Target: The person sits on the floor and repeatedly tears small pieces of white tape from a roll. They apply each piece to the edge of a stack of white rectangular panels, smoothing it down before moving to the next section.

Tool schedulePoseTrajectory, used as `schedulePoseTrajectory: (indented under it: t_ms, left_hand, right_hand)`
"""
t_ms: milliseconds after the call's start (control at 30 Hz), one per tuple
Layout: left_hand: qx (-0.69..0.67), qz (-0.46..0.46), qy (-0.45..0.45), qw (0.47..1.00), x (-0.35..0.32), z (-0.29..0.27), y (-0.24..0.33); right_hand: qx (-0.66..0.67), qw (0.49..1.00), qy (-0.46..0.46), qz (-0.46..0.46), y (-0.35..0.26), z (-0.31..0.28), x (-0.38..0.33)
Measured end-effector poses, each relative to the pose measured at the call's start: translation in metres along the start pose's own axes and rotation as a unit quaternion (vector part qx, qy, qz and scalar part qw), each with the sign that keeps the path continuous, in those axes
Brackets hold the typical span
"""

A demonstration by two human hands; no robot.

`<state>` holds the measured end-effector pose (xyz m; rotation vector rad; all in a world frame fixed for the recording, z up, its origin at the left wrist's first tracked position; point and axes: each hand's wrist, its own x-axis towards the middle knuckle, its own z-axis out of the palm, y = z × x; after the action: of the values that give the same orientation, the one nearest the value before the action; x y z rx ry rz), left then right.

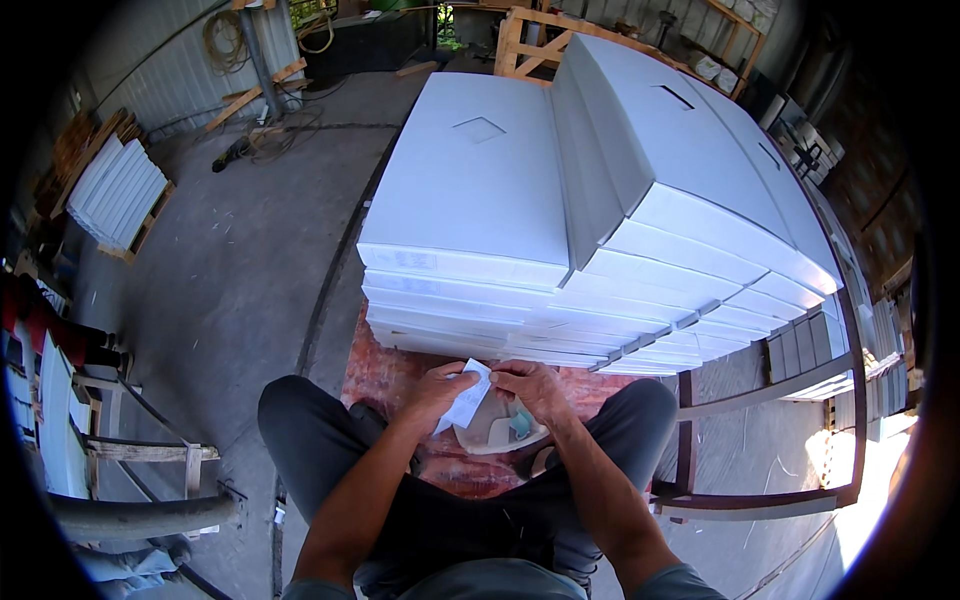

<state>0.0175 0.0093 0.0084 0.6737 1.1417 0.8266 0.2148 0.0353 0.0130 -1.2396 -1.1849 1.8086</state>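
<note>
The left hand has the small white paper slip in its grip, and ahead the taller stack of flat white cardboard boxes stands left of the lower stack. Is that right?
Not quite: the head view shows the taller stack of flat white cardboard boxes standing right of the lower stack. The left hand does have the small white paper slip in its grip.

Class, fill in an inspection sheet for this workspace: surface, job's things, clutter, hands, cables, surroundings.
Surface: reddish platform, patchy with pale marks.
Job's things: white slip; pale container with a teal item inside; stacked white boxes beyond.
Clutter: dark tool on the floor.
Hands: left hand holds the slip; right hand is at its upper edge, grip unclear.
Cables: loose cord near the tool.
Surroundings: white panels on a pallet, left; metal frame, right.
</note>
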Motion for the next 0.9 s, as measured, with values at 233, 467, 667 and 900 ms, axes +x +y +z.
schedulePoseTrajectory:
  t_ms: [233,467,667,900]
  left_hand:
    - [0.018,0.004,-0.004,1.000,0.005,-0.005,-0.005]
    - [0.020,0.007,-0.008,1.000,0.007,-0.006,-0.009]
    - [0.041,0.018,-0.013,0.999,0.009,-0.010,-0.013]
    - [0.170,0.064,-0.002,0.983,0.017,-0.008,-0.025]
  right_hand:
    - [-0.041,0.999,-0.014,-0.011,0.000,-0.003,0.000]
    - [-0.023,0.999,-0.023,-0.005,0.003,-0.006,0.003]
    - [-0.141,0.990,0.002,-0.022,-0.009,0.005,-0.003]
    - [-0.350,0.915,0.128,-0.156,0.021,0.014,0.004]
